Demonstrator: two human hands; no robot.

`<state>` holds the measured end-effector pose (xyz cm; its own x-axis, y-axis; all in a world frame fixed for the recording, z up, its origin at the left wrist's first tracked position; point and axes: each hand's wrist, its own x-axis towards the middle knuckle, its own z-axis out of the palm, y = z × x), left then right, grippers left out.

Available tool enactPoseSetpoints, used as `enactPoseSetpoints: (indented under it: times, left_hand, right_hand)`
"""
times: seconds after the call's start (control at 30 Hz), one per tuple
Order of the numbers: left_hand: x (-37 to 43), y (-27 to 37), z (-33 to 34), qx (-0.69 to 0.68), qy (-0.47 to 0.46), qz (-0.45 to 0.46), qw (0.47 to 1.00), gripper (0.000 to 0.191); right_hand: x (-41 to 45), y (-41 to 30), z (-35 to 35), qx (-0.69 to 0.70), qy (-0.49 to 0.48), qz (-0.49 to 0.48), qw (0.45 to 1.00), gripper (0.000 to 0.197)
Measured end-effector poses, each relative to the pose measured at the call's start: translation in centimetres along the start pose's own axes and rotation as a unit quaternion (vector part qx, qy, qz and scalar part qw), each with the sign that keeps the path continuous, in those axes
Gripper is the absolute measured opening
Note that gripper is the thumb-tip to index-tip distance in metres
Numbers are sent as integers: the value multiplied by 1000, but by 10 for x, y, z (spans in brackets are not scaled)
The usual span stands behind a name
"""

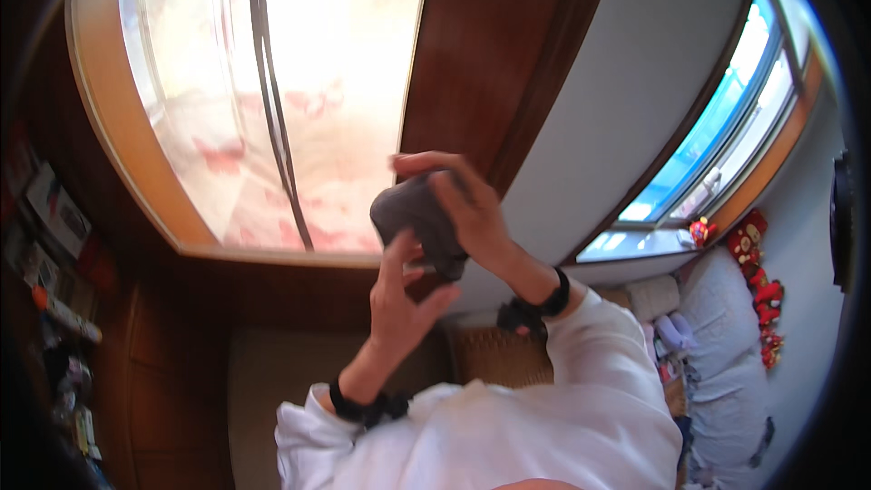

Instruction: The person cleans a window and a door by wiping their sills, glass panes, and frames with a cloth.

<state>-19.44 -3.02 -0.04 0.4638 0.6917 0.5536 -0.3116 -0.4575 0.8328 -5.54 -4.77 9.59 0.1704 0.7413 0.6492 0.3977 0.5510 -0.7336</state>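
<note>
A folded dark grey cloth (418, 218) is held up in front of the window, near the middle of the head view. My right hand (469, 211) grips it from the upper right, the fingers bent over its top and side. Just below it my left hand (401, 306) is raised with its fingers apart, the fingertips close to the cloth's lower edge; blur hides whether they touch it. Both wrists wear black bands, and I have white sleeves.
A bright window with a wooden frame (272, 257) fills the upper left. Wooden drawers (170, 381) and small items stand at the left. A second window (708, 122), red plush toys (765, 292) and pale bedding (721, 347) are at the right. A woven seat (503, 357) lies below my hands.
</note>
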Motion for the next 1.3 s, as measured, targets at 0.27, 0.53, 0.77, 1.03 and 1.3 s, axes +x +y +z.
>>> enactPoseSetpoints:
  times: [0.27, 0.53, 0.77, 1.03, 1.3]
  left_hand:
    - [-10, -54, -25, 213, 28, 0, 977, 11]
    - [-7, -69, -60, 345, -26, -144, 927, 22]
    - [-37, -69, -23, -184, 48, -276, 942, 43]
    - [15, 4, -13, -85, -229, -229, 942, 45]
    - [36, 74, 6, -474, -202, -155, 843, 77]
  right_hand:
    - [0, 43, 3, -209, -224, 36, 951, 31]
    - [-23, 80, 0, -437, -211, 121, 866, 34]
    - [-80, 35, 24, -63, -167, 110, 978, 48]
    - [-55, 15, -6, -293, -160, -153, 930, 41]
    - [49, -60, -74, -331, 89, -172, 923, 23]
